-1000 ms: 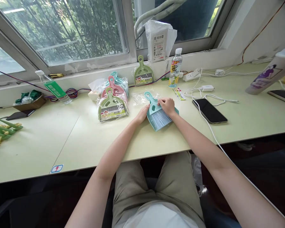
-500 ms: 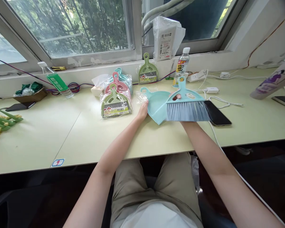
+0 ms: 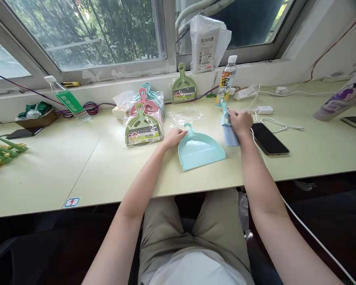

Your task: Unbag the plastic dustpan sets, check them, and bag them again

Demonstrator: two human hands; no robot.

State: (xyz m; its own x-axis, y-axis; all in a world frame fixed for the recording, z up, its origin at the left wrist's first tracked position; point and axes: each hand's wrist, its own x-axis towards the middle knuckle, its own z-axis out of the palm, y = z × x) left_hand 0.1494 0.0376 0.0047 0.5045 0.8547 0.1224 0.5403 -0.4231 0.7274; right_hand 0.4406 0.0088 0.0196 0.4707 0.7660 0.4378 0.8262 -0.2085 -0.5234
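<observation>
— What's the left hand (image 3: 173, 137) doing?
— Fingers closed on the handle of the light-blue dustpan (image 3: 200, 150), which lies flat on the table (image 3: 106, 170) near its front edge.
— And to its right?
— The right hand (image 3: 241, 122) is clamped round the small brush (image 3: 229, 132) — just beside the black phone (image 3: 269, 138).

Desk clutter beneath the window

A stack of wrapped dustpan sets (image 3: 143, 126) lies near a tilted green-labelled bottle (image 3: 65, 99); a drink bottle (image 3: 226, 81), a black phone (image 3: 269, 138), white cables (image 3: 274, 126) and what may be a power strip (image 3: 247, 93) sit at right.
</observation>
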